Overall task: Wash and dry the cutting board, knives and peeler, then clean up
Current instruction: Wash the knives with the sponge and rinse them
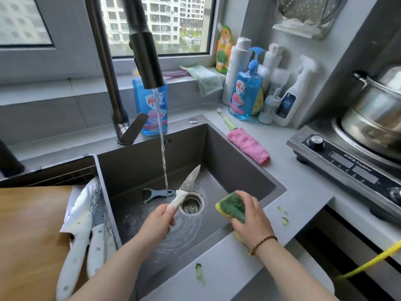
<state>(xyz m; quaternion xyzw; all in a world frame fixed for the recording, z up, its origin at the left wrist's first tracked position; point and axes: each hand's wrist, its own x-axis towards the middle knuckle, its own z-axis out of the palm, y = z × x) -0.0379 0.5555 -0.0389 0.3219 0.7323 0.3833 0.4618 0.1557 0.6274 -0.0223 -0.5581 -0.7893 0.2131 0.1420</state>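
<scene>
Left grip (159,218) holds the small knife (188,180) by its handle, blade pointing away; right grip (249,213) clutches the sponge (232,206).

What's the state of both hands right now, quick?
Left hand: closed, gripping the small knife by its handle.
Right hand: closed, holding the green and yellow sponge.

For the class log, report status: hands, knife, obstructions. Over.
Left hand grips small knife by handle, beside water stream. Right hand holds sponge, clear of blade. Peeler lies in sink beside drain.
</scene>
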